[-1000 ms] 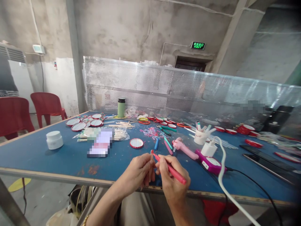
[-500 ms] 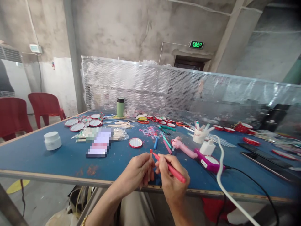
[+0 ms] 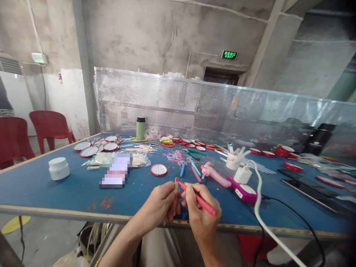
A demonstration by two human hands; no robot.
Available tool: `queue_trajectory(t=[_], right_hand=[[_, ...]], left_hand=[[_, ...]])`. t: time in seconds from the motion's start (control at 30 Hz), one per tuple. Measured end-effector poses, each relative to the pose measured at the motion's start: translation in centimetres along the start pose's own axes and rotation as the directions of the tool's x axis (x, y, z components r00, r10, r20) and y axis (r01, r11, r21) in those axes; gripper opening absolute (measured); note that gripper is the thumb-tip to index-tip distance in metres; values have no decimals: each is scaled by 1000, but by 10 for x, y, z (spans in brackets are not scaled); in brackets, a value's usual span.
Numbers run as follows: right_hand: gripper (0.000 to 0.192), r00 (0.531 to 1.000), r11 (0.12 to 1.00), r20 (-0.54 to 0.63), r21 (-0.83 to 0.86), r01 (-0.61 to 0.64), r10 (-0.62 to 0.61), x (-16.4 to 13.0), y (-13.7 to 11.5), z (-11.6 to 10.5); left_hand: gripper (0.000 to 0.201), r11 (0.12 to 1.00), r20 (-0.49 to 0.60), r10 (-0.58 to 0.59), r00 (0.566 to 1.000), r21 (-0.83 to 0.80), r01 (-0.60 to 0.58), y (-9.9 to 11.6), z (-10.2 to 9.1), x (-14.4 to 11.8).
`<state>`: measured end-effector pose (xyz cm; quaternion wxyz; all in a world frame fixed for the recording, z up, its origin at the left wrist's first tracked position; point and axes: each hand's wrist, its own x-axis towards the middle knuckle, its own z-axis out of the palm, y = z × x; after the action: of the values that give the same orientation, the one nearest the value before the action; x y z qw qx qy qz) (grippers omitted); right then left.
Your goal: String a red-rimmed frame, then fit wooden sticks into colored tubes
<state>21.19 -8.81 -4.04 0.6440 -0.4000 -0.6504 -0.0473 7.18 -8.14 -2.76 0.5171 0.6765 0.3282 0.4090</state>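
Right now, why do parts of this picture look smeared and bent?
Head view: a pixelated patch hides something flat on the blue table; the wide lens bows the table edge and darkens the corners; the perforated screen glares in daylight; the right hand and red pen look sharp.

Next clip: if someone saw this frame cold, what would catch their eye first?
Probably the two hands at the near table edge: the right hand holds a red marker with its tip against a thin wooden stick pinched upright in the left hand. Beyond them the blue table is strewn with craft bits, with red-rimmed round mirrors clustered at the far left and a pink glue gun just past the hands.
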Motion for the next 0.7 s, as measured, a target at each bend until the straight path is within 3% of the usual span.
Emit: queue_trajectory(t=[0.7], right_hand=[[17, 999, 1000, -34, 29, 0, 1, -3, 1, 0]], left_hand=[[42, 1000, 2, 12, 1000, -6, -12, 0, 0, 0]])
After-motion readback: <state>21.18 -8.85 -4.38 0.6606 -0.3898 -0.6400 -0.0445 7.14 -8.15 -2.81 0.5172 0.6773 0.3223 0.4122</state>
